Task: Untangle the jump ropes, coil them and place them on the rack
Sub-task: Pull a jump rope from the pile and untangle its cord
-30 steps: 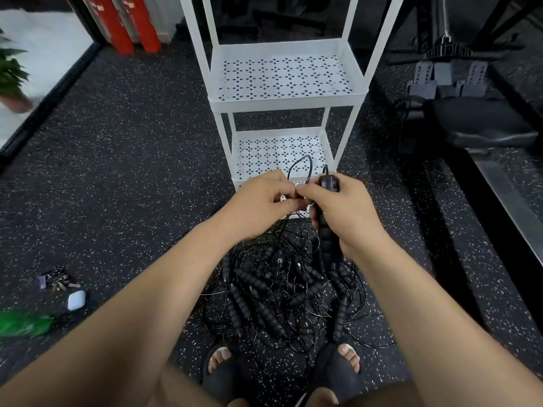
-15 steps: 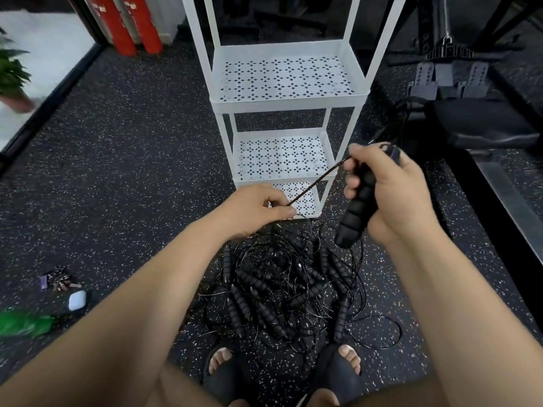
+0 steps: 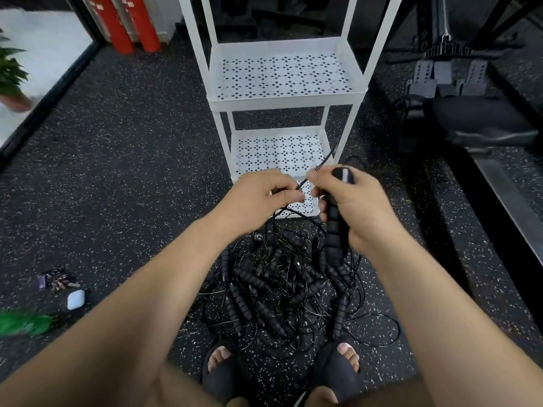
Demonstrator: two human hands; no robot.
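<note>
Two hands meet at the centre of the frame, just above the heap. Your right hand (image 3: 357, 207) has its fingers wrapped round one black ribbed handle (image 3: 334, 230), held roughly upright with its cap near your thumb. Your left hand (image 3: 261, 198) pinches the thin cord (image 3: 322, 163) between thumb and forefinger, close beside the right hand. The cord runs up and to the right across the lower shelf. The rest of the jump ropes (image 3: 273, 286) lie in a knotted pile on the floor at lower centre, between your hands and your feet. The white rack (image 3: 285, 99) stands just behind the pile, at upper centre.

Mind the cord below your left hand. It seems to drop into the pile, so a hard pull would likely tighten knots or drag other handles up with it. Loose loops lie beside your right foot, and a step could snag them. A taut cord might also catch a leg of the rack and tug it.
</note>
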